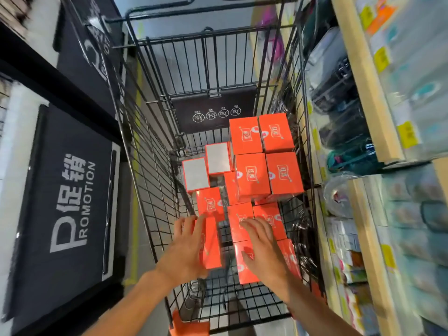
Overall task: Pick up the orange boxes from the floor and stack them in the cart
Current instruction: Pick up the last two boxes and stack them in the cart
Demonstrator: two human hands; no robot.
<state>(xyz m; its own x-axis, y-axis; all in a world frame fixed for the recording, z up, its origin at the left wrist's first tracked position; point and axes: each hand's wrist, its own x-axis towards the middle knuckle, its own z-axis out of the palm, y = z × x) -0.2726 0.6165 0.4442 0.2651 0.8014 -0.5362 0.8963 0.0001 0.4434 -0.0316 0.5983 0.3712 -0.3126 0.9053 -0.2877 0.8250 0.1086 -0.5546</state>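
Note:
I look down into a black wire cart (pixel 150 190). Several orange boxes stand stacked along its right side, the highest (pixel 252 175) two layers up. Two boxes (pixel 195 174) beside them show white faces. My left hand (pixel 186 251) grips the left side of an upright orange box (pixel 212 248) near the cart's middle, fingers stretched along it. My right hand (pixel 264 248) lies palm down, fingers spread, across the low orange boxes (pixel 244 267) at the near right. I cannot tell whether it grips one.
A black promotion stand (pixel 70 202) runs close along the cart's left. Store shelves (pixel 371 146) packed with goods line the right. An orange shape (pixel 189 326) shows below the cart's near edge. Bare wire floor (pixel 223 299) lies at the cart's near end.

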